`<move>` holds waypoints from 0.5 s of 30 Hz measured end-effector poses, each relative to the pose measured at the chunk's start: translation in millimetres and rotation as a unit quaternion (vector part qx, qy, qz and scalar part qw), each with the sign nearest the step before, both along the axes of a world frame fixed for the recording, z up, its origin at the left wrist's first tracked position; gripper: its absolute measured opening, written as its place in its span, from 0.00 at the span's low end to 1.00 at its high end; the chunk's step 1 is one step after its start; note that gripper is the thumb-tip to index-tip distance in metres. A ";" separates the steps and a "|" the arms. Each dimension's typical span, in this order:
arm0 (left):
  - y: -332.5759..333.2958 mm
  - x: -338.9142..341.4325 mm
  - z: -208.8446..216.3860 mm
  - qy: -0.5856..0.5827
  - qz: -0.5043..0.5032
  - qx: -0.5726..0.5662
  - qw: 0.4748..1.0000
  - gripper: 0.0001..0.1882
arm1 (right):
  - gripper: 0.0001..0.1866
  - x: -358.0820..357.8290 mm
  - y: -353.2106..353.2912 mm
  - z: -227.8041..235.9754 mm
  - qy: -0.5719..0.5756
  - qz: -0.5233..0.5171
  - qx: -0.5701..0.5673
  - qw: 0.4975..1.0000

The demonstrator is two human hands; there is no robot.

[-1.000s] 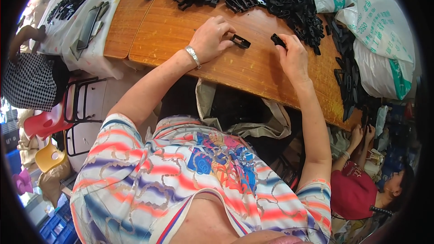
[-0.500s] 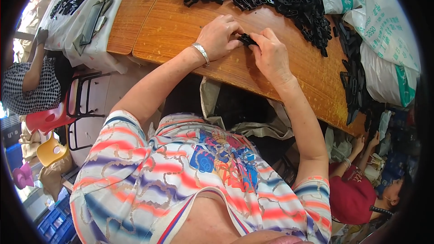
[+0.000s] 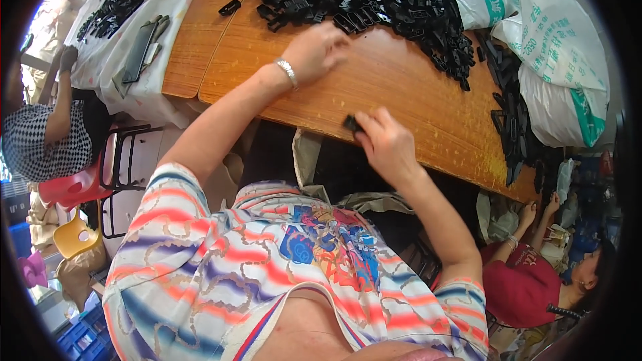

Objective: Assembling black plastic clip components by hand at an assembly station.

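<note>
My right hand pinches a small black plastic piece between thumb and fingers at the table's near edge. Most of the piece is hidden by the fingers, so its exact kind cannot be made out. My left hand is over the wooden table, just short of a big heap of black plastic parts. Its fingers are apart, a little blurred, with nothing visible in them.
One loose black part lies left of the heap. White sacks stand at the right beside longer black pieces. Below the table edge hangs an open beige sack. Co-workers sit at the left and right.
My hands have parted. The right has come down toward the table's near edge with the black piece, while the left has let go of it and moved slightly left.
</note>
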State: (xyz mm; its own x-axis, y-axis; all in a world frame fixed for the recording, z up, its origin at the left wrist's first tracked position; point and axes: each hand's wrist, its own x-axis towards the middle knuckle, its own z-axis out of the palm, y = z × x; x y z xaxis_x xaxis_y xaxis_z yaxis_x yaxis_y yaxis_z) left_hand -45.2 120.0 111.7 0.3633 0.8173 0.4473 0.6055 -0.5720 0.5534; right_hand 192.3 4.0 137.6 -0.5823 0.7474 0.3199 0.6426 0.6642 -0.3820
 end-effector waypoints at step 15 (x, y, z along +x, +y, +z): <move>21.3 23.2 -2.9 0.088 0.014 0.090 0.992 0.16 | 0.12 84.4 108.9 4.1 -0.027 -0.241 0.102 0.965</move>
State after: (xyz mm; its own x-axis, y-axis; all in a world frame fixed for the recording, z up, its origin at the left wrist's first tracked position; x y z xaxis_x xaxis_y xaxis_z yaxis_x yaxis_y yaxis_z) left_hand -22.0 141.3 108.8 0.4265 0.7410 0.5186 0.7006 -0.6333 0.3287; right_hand 276.7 112.9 141.7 -0.2024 0.8600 0.4685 0.9108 0.3410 -0.2326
